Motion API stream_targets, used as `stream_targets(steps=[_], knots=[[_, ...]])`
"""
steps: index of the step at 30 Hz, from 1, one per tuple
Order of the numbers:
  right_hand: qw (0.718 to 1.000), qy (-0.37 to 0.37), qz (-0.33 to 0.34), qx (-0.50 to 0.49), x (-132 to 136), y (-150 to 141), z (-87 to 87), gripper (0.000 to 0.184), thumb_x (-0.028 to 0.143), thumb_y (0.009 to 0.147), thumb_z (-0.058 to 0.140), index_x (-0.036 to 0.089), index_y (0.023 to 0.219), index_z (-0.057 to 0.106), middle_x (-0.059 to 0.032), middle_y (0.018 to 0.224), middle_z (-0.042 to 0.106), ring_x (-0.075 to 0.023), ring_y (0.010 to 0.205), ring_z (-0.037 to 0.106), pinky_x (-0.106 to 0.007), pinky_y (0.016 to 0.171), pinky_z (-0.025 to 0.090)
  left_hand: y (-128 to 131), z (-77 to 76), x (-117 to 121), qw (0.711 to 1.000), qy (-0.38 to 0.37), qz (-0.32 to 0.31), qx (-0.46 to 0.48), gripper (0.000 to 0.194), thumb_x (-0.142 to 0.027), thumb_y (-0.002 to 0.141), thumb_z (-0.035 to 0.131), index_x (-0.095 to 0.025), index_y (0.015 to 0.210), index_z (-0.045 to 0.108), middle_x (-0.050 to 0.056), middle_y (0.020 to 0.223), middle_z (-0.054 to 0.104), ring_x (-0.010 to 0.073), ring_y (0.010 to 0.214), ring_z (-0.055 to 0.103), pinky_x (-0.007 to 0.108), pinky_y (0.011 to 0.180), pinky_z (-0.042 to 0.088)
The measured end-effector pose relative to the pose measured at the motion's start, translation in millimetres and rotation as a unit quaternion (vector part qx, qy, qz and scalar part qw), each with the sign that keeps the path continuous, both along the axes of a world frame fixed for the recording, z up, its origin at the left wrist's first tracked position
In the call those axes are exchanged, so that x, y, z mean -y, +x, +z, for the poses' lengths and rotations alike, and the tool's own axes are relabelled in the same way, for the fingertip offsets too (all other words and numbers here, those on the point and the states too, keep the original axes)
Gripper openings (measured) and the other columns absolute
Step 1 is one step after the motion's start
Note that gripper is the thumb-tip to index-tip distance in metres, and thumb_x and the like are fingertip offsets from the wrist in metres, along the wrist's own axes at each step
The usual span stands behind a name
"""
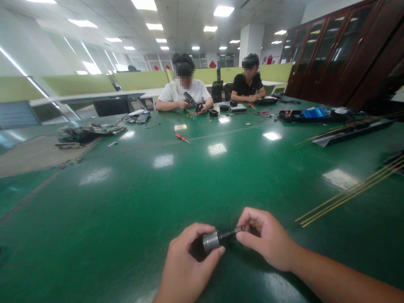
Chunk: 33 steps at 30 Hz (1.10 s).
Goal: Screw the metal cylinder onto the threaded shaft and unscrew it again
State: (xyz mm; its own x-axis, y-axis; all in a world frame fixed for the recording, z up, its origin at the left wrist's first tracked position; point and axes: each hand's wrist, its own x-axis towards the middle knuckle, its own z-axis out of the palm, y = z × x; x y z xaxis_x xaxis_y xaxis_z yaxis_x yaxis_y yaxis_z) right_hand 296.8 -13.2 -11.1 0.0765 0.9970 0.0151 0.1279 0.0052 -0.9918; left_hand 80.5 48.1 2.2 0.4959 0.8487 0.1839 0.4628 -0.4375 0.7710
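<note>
Low in the view, my left hand [191, 256] curls its thumb and fingers around a short silver metal cylinder [211, 242], which resembles a small motor. From its right end a dark thin shaft [229, 233] reaches toward my right hand [263, 237]. The thumb and forefinger of that hand pinch the shaft's far end, where a small piece is mostly covered by the fingertips. Both hands are just above the green table [142, 210], and the cylinder lies tilted slightly up to the right.
Several thin brass-coloured rods [341, 200] lie at right, near a long dark channel [347, 132]. A red-handled screwdriver [181, 137] rests mid-table. Circuit boards [85, 134] are piled at left. Across the table, one person [186, 90] holds a power drill [190, 99]; another person [248, 84] sits beside.
</note>
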Motion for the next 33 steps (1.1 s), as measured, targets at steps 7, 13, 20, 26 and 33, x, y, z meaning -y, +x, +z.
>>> stream_targets(steps=[7, 13, 20, 26, 33], knots=[[1.0, 0.005, -0.005, -0.008, 0, 1, 1.8, 0.012, 0.027, 0.079, 0.068, 0.019, 0.078, 0.059, 0.0028, 0.066, 0.055, -0.0136, 0.063, 0.05, -0.027, 0.062, 0.036, 2, 4.5, -1, 1.0, 0.007, 0.007, 0.008, 0.017, -0.03, 0.076, 0.076, -0.025, 0.091, 0.07, 0.0, 0.088, 0.075, 0.0217, 0.081, 0.071, 0.031, 0.075, 0.052], [0.999, 0.008, -0.011, -0.033, 0, 1, -0.3, 0.014, 0.026, 0.078, 0.07, 0.018, 0.076, 0.059, 0.0039, 0.065, 0.052, -0.0127, 0.061, 0.048, -0.026, 0.06, 0.035, 2, 5.5, -1, 1.0, 0.002, 0.008, 0.015, 0.016, -0.03, 0.076, 0.076, -0.025, 0.09, 0.07, -0.001, 0.086, 0.075, 0.0215, 0.08, 0.071, 0.03, 0.074, 0.052], [0.966, 0.005, -0.106, -0.237, -13, 14, -5.7, 0.019, 0.03, 0.075, 0.074, 0.018, 0.075, 0.059, 0.0032, 0.061, 0.056, -0.0114, 0.054, 0.047, -0.026, 0.056, 0.035, -2, 4.0, -4, 0.998, -0.03, 0.045, 0.028, 0.021, -0.035, 0.079, 0.075, -0.022, 0.092, 0.064, 0.0, 0.085, 0.072, 0.021, 0.08, 0.068, 0.03, 0.075, 0.05], [0.934, 0.025, -0.189, -0.301, -22, 25, -9.2, 0.021, 0.029, 0.072, 0.077, 0.018, 0.078, 0.061, 0.0031, 0.061, 0.055, -0.011, 0.053, 0.045, -0.024, 0.051, 0.033, -4, -7.7, -13, 0.982, -0.082, 0.102, 0.134, 0.031, -0.038, 0.081, 0.074, -0.021, 0.097, 0.054, 0.002, 0.091, 0.07, 0.0189, 0.086, 0.068, 0.028, 0.078, 0.05], [0.933, 0.043, -0.185, -0.306, -25, 27, -9.6, 0.022, 0.031, 0.072, 0.078, 0.019, 0.077, 0.06, 0.0038, 0.059, 0.054, -0.0113, 0.052, 0.044, -0.024, 0.049, 0.032, -4, -6.8, -24, 0.96, -0.155, 0.154, 0.175, 0.056, -0.052, 0.082, 0.072, -0.015, 0.123, 0.063, 0.009, 0.111, 0.074, 0.0258, 0.106, 0.07, 0.038, 0.098, 0.053]])
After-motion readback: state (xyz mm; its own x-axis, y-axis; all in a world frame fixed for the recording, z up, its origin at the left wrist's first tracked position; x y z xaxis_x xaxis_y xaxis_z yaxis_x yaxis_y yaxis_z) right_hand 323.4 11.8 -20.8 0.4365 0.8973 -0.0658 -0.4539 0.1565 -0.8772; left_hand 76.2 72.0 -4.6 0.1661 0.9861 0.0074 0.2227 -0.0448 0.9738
